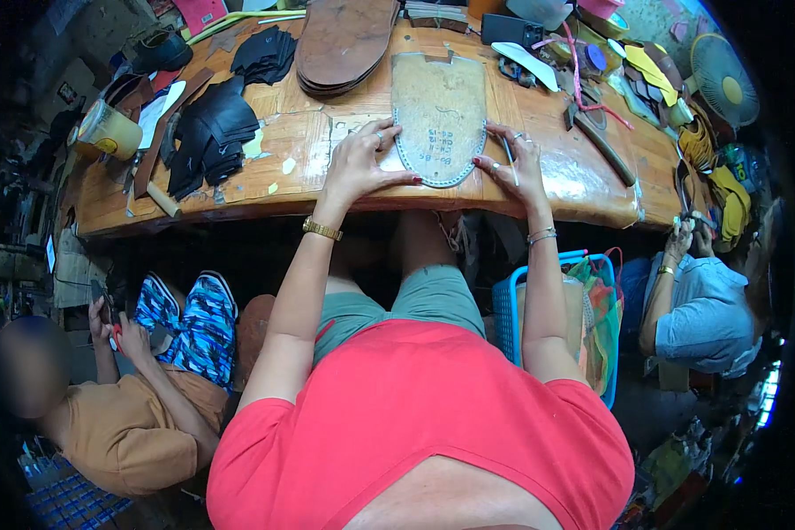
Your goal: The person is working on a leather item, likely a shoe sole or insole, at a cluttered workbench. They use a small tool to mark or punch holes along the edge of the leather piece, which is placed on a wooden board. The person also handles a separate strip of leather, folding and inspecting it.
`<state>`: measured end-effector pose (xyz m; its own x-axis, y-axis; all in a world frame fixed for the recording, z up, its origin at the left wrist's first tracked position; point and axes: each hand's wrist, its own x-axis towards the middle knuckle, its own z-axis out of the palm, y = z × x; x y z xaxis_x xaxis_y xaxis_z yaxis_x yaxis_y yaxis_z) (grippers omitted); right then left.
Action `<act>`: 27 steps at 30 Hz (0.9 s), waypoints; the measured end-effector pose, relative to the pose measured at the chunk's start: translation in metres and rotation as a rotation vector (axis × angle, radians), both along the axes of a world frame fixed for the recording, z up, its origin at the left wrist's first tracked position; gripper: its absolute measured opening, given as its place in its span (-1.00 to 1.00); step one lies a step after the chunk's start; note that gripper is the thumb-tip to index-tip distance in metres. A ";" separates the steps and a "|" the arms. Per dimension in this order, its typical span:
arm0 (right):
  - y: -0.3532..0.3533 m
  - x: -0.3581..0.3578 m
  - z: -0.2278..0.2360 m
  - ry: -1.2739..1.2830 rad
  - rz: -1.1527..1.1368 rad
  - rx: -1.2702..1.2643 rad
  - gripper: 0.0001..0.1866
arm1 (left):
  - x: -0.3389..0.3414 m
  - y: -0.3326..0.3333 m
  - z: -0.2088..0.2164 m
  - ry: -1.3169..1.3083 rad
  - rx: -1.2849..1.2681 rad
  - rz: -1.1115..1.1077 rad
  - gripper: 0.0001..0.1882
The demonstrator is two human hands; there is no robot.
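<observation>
So the tan U-shaped panel point(440, 97) is laid flat by the near edge of the wooden table point(291, 187), touched along its sides by the left hand point(359, 159) and right hand point(525, 168), thumbs and fingers spread pretty wide. Whether the thin white stick point(512, 162) by the right fingers is actually gripped can't be told. The panel's far left side is crowded by a brown leather stack point(344, 40); black pieces point(208, 132) are piled further left, a hammer point(602, 146) is parked off right. Dark handwriting point(438, 141) is scrawled on the panel.
</observation>
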<state>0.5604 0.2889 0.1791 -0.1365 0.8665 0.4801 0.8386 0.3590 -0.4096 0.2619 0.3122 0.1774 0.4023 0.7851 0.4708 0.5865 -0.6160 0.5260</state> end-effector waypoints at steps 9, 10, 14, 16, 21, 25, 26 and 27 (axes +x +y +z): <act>0.001 0.000 -0.004 0.037 -0.026 -0.058 -0.22 | 0.002 -0.003 -0.001 0.043 0.036 0.011 -0.15; 0.000 -0.001 -0.002 0.032 -0.024 -0.056 -0.22 | 0.001 -0.003 -0.002 0.049 0.036 0.010 -0.16; -0.003 -0.003 0.001 0.002 -0.028 -0.035 -0.20 | 0.001 -0.003 -0.002 0.080 0.087 0.012 -0.18; -0.004 -0.003 0.001 0.002 -0.024 -0.030 -0.19 | 0.001 -0.003 -0.002 0.093 0.114 0.012 -0.19; -0.001 -0.002 0.002 0.035 0.030 -0.026 -0.18 | 0.001 -0.003 -0.002 0.103 0.125 0.008 -0.20; -0.003 -0.002 0.003 0.041 0.031 -0.035 -0.19 | 0.002 -0.004 -0.001 0.112 0.122 0.002 -0.20; -0.003 -0.002 0.002 0.041 0.045 -0.019 -0.20 | 0.002 -0.003 -0.001 0.107 0.121 -0.001 -0.20; -0.003 -0.001 0.002 0.040 0.060 -0.002 -0.20 | 0.002 -0.003 -0.001 0.102 0.119 -0.005 -0.19</act>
<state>0.5591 0.2864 0.1810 -0.1684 0.8582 0.4849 0.7986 0.4071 -0.4432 0.2639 0.3092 0.1767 0.4566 0.7240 0.5170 0.6301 -0.6735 0.3865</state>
